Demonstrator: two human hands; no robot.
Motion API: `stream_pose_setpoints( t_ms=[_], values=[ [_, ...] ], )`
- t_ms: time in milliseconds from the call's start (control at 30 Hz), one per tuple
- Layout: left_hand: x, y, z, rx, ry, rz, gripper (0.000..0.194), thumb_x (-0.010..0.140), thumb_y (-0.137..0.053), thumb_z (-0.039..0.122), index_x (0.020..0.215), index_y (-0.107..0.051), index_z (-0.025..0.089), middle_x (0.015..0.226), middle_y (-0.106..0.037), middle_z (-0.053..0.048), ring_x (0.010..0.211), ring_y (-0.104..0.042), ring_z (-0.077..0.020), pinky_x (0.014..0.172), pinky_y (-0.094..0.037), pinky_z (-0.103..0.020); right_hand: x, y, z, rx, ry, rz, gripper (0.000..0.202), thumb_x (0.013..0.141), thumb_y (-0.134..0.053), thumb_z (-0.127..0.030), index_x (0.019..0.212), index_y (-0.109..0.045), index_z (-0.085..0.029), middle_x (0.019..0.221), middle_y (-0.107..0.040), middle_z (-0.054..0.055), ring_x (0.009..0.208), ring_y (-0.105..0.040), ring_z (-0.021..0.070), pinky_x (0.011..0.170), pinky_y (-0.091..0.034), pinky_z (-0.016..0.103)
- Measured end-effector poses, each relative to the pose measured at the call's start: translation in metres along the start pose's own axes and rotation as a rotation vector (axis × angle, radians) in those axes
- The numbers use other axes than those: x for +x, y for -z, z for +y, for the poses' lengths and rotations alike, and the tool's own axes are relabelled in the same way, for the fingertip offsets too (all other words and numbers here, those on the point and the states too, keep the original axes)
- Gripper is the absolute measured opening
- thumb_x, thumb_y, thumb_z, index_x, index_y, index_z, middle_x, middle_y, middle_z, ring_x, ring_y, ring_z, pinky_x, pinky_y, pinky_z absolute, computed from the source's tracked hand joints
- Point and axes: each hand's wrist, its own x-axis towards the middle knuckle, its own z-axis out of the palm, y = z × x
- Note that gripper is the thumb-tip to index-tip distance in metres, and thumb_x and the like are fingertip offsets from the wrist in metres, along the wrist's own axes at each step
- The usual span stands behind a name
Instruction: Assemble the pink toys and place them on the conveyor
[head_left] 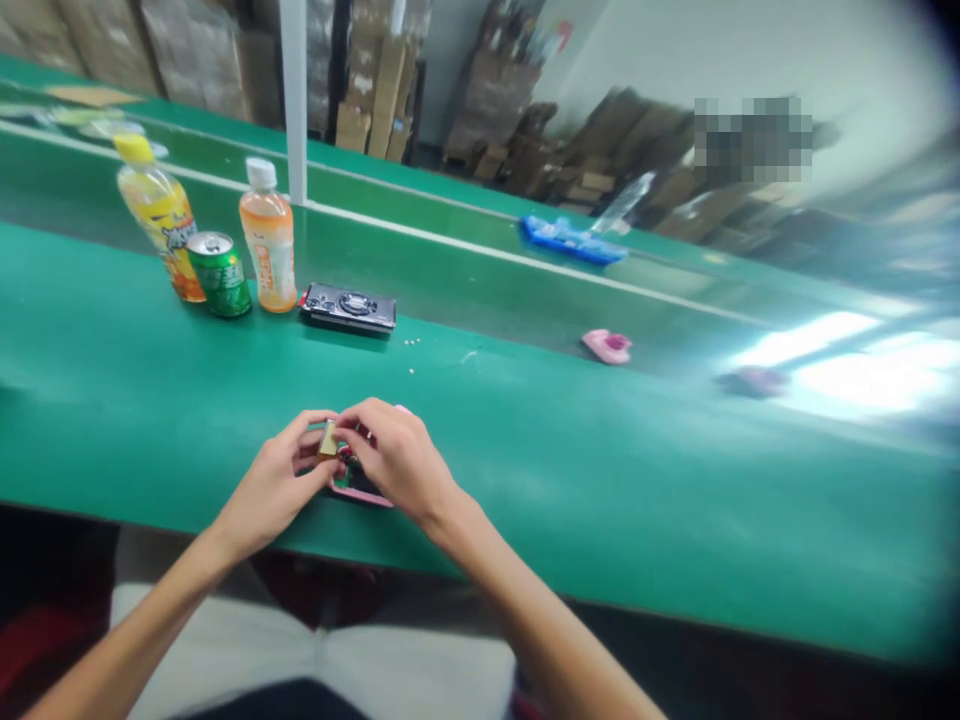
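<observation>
Your hands meet at the near edge of the green bench [600, 480], over a small pink device [358, 487] that lies flat on it. Your left hand [276, 480] is curled, its fingertips pinching a small tan piece [328, 439] just above the device. Your right hand [394, 455] is closed over the device's upper part, with fingers touching the same tan piece from the other side; what lies under that hand is hidden. Farther back on the bench, to your left, a yellow bottle [159, 215], a green can [219, 273] and an orange bottle [268, 238] stand upright close together, the can between the two bottles and in front of them. Just right of the orange bottle lies a black device [349, 307]. Well to the right, a pink part [607, 346] sits alone on the belt, and a blue tray [570, 240] lies farther back.
</observation>
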Motion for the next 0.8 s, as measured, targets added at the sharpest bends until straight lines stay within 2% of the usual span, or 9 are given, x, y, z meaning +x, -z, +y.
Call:
stream_pose_setpoints(
  t_ms=[100,200,333,467,600,667,733,767,800],
  values=[
    [-0.006,0.002,-0.008,-0.109,0.051,0.049,0.050,0.086,-0.076,0.039,0.131,-0.064,0.020,0.109,-0.077,-0.006,0.094,-0.073,-0.0212,0.086,-0.057,-0.028,0.009,0.007,0.002,-0.014,0.018,-0.121,0.005,0.099,-0.065,-0.017,0.095,-0.069,-0.017,0.093,-0.072,0.003,0.084,-0.066,0.0157,0.077,-0.045,0.027],
    [-0.006,0.008,-0.012,-0.094,0.052,0.080,0.041,0.090,-0.073,0.045,0.123,-0.074,0.020,0.109,-0.078,-0.006,0.098,-0.070,-0.0192,0.091,-0.054,-0.024,0.008,0.010,0.001,0.024,0.023,-0.157,0.006,0.099,-0.066,-0.017,0.093,-0.068,-0.017,0.086,-0.069,0.001,0.077,-0.062,0.0138,0.071,-0.043,0.025],
    [-0.002,0.011,-0.010,-0.185,0.098,0.032,0.041,0.088,-0.076,0.046,0.118,-0.078,0.019,0.091,-0.079,-0.004,0.080,-0.068,-0.0163,0.077,-0.055,-0.022,0.004,0.008,0.002,-0.004,0.059,-0.150,0.007,0.100,-0.064,-0.020,0.093,-0.065,-0.019,0.084,-0.067,0.000,0.075,-0.059,0.0134,0.073,-0.041,0.026],
    [0.000,0.010,-0.006,-0.351,0.135,-0.007,0.039,0.082,-0.083,0.042,0.112,-0.079,0.018,0.089,-0.078,-0.005,0.071,-0.067,-0.0142,0.070,-0.056,-0.023,0.003,0.004,0.000,-0.203,0.134,-0.165,0.015,0.106,-0.052,-0.024,0.098,-0.063,-0.018,0.090,-0.066,0.004,0.078,-0.060,0.0164,0.068,-0.039,0.028],
    [0.004,0.011,-0.002,-0.458,0.171,0.009,0.035,0.078,-0.088,0.037,0.106,-0.080,0.017,0.089,-0.077,-0.005,0.073,-0.068,-0.0129,0.070,-0.056,-0.021,-0.003,0.001,-0.023,-0.372,0.192,-0.203,0.021,0.105,-0.042,-0.017,0.095,-0.061,-0.016,0.088,-0.065,0.009,0.076,-0.059,0.0204,0.058,-0.035,0.030],
    [0.006,0.012,-0.001,-0.491,0.185,0.072,0.037,0.075,-0.090,0.036,0.103,-0.080,0.016,0.089,-0.077,-0.005,0.074,-0.068,-0.0131,0.068,-0.055,-0.019,-0.025,-0.002,-0.038,-0.288,0.217,-0.269,0.020,0.103,-0.043,-0.014,0.094,-0.061,-0.017,0.086,-0.066,0.007,0.072,-0.059,0.0191,0.057,-0.037,0.030],
    [0.007,0.012,-0.002,-0.487,0.186,0.150,0.039,0.074,-0.091,0.037,0.104,-0.078,0.016,0.093,-0.078,-0.006,0.078,-0.069,-0.0144,0.069,-0.056,-0.020,-0.071,-0.004,-0.045,-0.096,0.170,-0.354,0.017,0.104,-0.046,-0.021,0.095,-0.061,-0.021,0.085,-0.068,0.004,0.068,-0.060,0.0171,0.056,-0.041,0.029],
    [0.005,0.011,-0.004,-0.460,0.177,0.180,0.040,0.075,-0.090,0.038,0.107,-0.077,0.016,0.095,-0.078,-0.007,0.081,-0.070,-0.0153,0.071,-0.056,-0.020,-0.102,-0.003,-0.045,0.010,0.097,-0.388,0.017,0.104,-0.047,-0.026,0.096,-0.062,-0.023,0.086,-0.070,0.004,0.066,-0.061,0.0164,0.055,-0.044,0.028],
    [0.003,0.010,-0.005,-0.418,0.160,0.204,0.040,0.077,-0.088,0.038,0.110,-0.076,0.018,0.097,-0.078,-0.006,0.085,-0.071,-0.0162,0.074,-0.056,-0.021,-0.137,0.000,-0.041,0.104,-0.067,-0.395,0.019,0.104,-0.048,-0.034,0.094,-0.063,-0.027,0.084,-0.070,0.003,0.065,-0.063,0.0162,0.056,-0.048,0.027]
  ],
)
